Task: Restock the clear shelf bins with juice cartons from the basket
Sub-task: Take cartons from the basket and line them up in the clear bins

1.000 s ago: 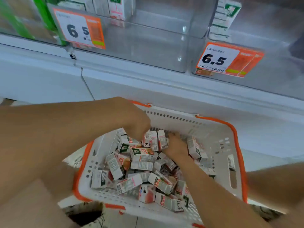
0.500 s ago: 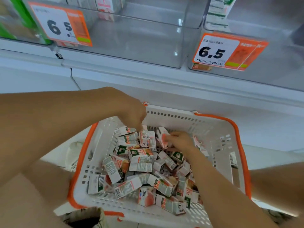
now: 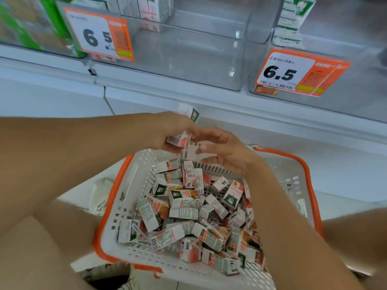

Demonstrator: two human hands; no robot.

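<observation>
A white basket with an orange rim (image 3: pixel 309 186) sits below the shelf and holds several small juice cartons (image 3: pixel 184 200), pink-and-white and green-and-white, lying jumbled. Above the basket's far edge my left hand (image 3: pixel 167 130) is shut on two cartons: a pink one (image 3: pixel 180 140) under the fingers and a green-topped one (image 3: pixel 191 113) sticking up behind the knuckles. My right hand (image 3: pixel 227 152) hovers just right of it with its fingers curled apart, thumb reaching to the pink carton, and nothing in its palm. The clear shelf bin (image 3: pixel 188 59) above holds a pink carton (image 3: pixel 154 8) at its back.
A second clear bin (image 3: pixel 335 38) at the right holds a green-and-white carton (image 3: pixel 293 17). Orange price tags reading 6.5 hang on the left bin front (image 3: pixel 98 36) and the right bin front (image 3: pixel 293 73). A white shelf ledge (image 3: pixel 230 109) juts between bins and basket.
Both hands have risen out of the carton pile to above the basket's far rim. My left hand now holds two cartons, and my right hand has come up beside it.
</observation>
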